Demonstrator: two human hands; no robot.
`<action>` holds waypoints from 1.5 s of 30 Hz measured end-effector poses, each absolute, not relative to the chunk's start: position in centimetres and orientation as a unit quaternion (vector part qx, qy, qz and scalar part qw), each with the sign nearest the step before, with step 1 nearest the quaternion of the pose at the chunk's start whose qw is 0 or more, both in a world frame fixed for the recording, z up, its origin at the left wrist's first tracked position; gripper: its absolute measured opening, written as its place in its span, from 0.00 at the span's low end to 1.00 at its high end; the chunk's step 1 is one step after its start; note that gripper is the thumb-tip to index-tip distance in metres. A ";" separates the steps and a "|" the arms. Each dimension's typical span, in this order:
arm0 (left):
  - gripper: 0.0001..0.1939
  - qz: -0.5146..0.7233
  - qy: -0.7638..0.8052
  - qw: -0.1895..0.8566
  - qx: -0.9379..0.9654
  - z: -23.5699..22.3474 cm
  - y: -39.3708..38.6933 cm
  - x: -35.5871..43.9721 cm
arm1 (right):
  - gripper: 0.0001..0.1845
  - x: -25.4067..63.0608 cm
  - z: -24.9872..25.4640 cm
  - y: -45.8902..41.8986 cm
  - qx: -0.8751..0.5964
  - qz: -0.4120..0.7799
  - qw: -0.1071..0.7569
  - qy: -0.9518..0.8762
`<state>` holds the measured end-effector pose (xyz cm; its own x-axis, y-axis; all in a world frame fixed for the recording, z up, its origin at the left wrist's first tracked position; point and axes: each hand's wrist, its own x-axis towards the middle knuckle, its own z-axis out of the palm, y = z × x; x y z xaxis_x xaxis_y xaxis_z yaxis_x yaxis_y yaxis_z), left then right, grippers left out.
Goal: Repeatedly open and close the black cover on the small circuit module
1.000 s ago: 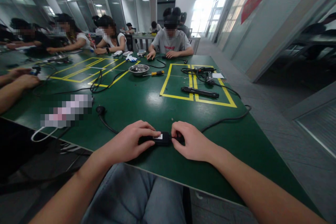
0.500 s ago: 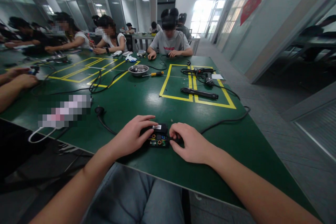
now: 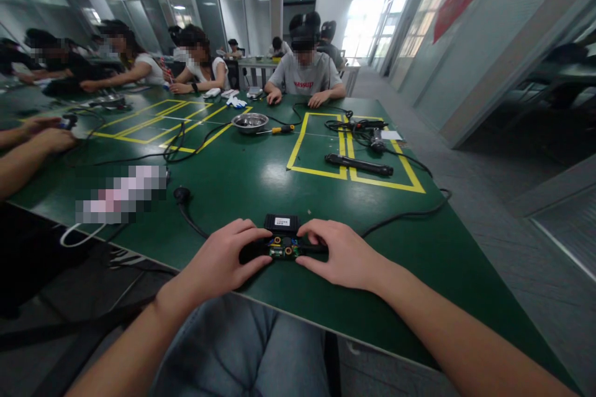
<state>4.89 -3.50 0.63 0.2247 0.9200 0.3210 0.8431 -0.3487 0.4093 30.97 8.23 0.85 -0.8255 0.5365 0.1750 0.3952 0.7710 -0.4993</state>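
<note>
A small circuit board with copper coils lies on the green table close to its front edge. My left hand pinches its left end between thumb and fingers. My right hand grips the right end in the same way, where a black cable leaves it. Just behind the board, touching or almost touching it, sits a black plastic cover with a white label. Another cable runs out on the left to a black plug.
Behind lie a metal bowl, a yellow-handled screwdriver and a black bar-shaped tool part across yellow tape lines. A blurred-out white object lies at left. A co-worker's hands are at far left; another person sits opposite.
My left hand has come off the black cover and now holds the board's left end. My right hand has closed in on the right end. The view has shifted slightly.
</note>
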 end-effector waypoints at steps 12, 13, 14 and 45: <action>0.08 0.315 0.556 0.138 0.756 1.7 -3.9 4.8 | 0.08 31.4 1.4 8.2 -0.228 0.260 0.183 -0.920; 0.07 0.322 0.551 0.140 0.757 1.8 -3.9 4.7 | 0.08 31.4 1.4 8.3 -0.224 0.261 0.184 -0.921; 0.07 0.326 0.545 0.141 0.760 1.9 -3.9 4.7 | 0.08 31.4 1.4 8.3 -0.220 0.261 0.185 -0.921; 0.16 0.219 0.562 0.100 0.792 2.3 1.6 5.4 | 0.10 31.1 1.8 8.2 -0.216 0.225 0.189 -0.931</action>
